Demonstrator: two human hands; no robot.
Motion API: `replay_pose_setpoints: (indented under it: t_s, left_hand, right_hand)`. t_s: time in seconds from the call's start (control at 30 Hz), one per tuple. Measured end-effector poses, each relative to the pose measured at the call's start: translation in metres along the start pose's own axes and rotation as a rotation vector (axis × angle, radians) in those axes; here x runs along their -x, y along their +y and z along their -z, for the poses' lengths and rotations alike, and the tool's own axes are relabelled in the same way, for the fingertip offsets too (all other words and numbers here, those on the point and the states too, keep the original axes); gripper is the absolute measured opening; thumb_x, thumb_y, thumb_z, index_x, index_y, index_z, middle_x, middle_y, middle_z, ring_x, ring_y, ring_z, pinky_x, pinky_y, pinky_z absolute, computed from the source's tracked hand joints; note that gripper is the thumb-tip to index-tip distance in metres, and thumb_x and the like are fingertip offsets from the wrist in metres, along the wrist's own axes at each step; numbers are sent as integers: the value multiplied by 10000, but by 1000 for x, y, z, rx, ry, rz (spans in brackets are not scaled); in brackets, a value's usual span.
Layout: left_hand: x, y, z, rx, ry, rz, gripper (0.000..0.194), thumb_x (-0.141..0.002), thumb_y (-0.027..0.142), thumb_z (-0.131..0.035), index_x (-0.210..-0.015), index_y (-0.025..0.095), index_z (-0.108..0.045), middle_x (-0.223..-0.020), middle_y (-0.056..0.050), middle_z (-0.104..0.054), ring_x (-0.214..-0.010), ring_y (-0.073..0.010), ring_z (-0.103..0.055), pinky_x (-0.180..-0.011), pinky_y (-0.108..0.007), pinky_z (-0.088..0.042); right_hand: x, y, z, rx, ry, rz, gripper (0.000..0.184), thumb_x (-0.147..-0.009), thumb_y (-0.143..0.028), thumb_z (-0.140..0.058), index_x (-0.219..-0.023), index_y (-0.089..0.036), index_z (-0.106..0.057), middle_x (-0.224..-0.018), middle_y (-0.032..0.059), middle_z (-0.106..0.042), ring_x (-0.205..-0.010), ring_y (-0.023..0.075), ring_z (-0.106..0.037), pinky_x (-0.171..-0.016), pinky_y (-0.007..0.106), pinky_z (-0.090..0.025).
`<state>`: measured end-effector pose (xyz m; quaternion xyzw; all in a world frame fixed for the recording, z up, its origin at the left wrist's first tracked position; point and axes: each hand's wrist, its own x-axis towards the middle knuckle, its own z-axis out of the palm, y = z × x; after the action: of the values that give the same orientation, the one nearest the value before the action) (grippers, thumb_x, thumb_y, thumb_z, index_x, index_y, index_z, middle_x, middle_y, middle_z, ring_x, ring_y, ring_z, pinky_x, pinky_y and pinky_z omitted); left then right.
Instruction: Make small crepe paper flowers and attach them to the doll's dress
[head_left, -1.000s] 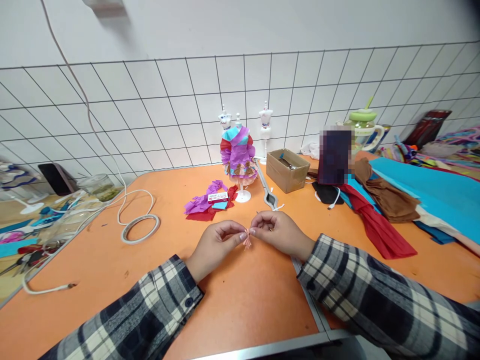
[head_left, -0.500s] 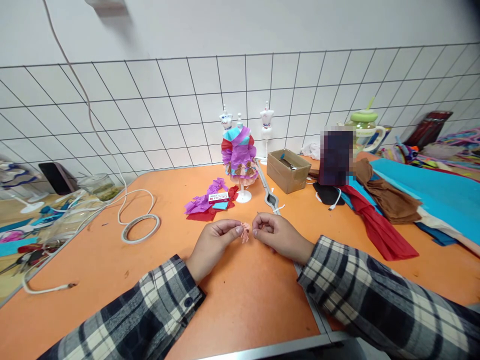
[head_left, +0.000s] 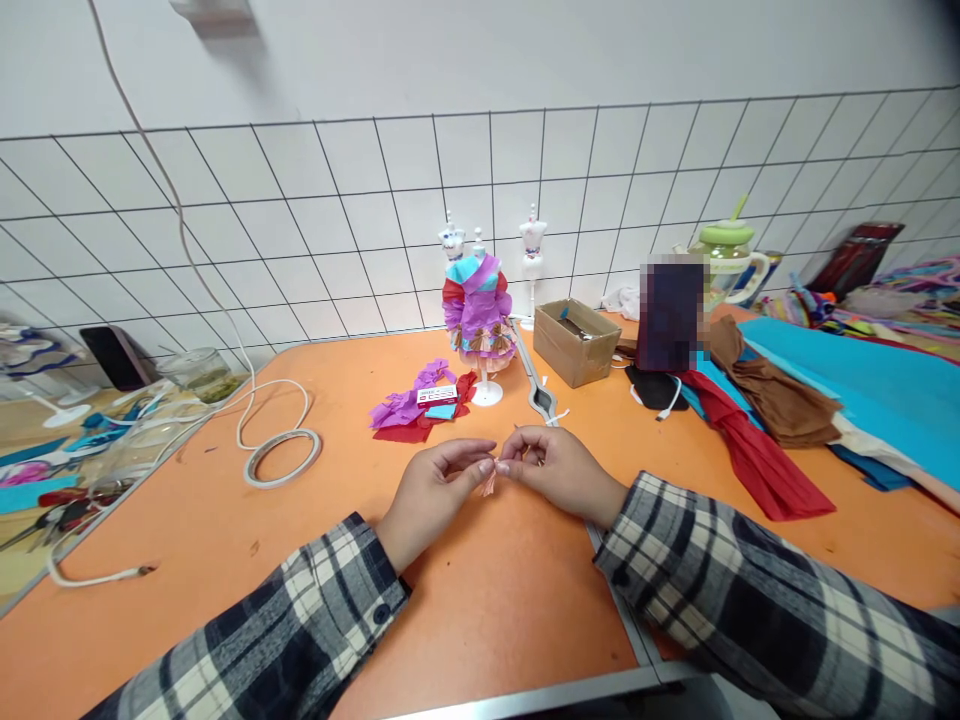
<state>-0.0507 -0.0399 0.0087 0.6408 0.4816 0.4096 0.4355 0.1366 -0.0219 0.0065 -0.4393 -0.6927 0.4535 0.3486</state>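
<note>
Hanging just below the fingertips, slightly under the centre of the frame, a small pink tassel-like piece [head_left: 488,485] points its long axis downward, its foot leaning a little to the left. It looks pale, crinkled and gathered at the top, flaring into a loose fringe; the fingers hide its upper part. The left hand [head_left: 427,497] pinches the gathered end between thumb and forefinger and is the nearer to the fringe. The right hand [head_left: 562,473] meets it there from the right, thumb and forefinger closed on the same end. Beneath is an orange tabletop [head_left: 457,620]. Above the hands stands a mannequin in a purple ruffled dress [head_left: 478,305], with purple crinkled scraps [head_left: 394,411] beside its base and a cardboard box [head_left: 556,350] to its right.
</note>
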Motion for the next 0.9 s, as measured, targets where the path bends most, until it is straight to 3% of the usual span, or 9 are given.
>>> replay_pose_setpoints:
  t_s: [0.13, 0.33, 0.47, 0.63, 0.9]
  left_hand:
    - [2, 0, 0, -98, 1, -57, 167, -784, 321, -665, -777, 161, -710, -757, -54, -715, -746, -186, -644, -727, -279, -494]
    - [1, 6, -1, 9, 59, -12, 151, -768, 291, -663, -768, 144, -692, -758, -54, -699, -721, -169, -626, -711, -266, -486]
    - [0, 5, -1, 41, 54, 9, 168, -761, 306, -667, -751, 139, -685, -739, -44, -693, -694, -159, -617, -694, -260, -477]
    - [0, 2, -2, 2, 16, 6, 177, -780, 310, -647, -742, 145, -698, -689, -28, -688, -661, -154, -607, -684, -261, -476]
    - [3, 2, -5, -47, 21, -5, 161, -750, 309, -671, -718, 151, -686, -671, -34, -687, -636, -156, -604, -638, -253, -479]
  right_hand:
    - [0, 1, -1, 15, -11, 21, 150, -738, -312, -667, -758, -164, -645, -657, -27, -543, -546, 84, -428, -518, 213, -329]
    - [3, -5, -1, -33, -7, -15, 149, -754, -305, -632, -760, -168, -574, -648, -40, -520, -477, 62, -365, -449, 201, -270]
    - [3, -6, -1, -64, 13, -15, 250, -742, -347, -657, -911, -174, -595, -794, -16, -574, -491, 59, -410, -462, 203, -317]
    - [2, -2, -2, 48, 16, 3, 163, -751, -325, -642, -787, -166, -643, -575, -47, -468, -505, 83, -398, -479, 210, -288]
    - [2, 2, -3, 73, -6, 26, 64, -726, -236, -619, -724, -174, -604, -531, -66, -418, -496, 79, -371, -484, 206, -270]
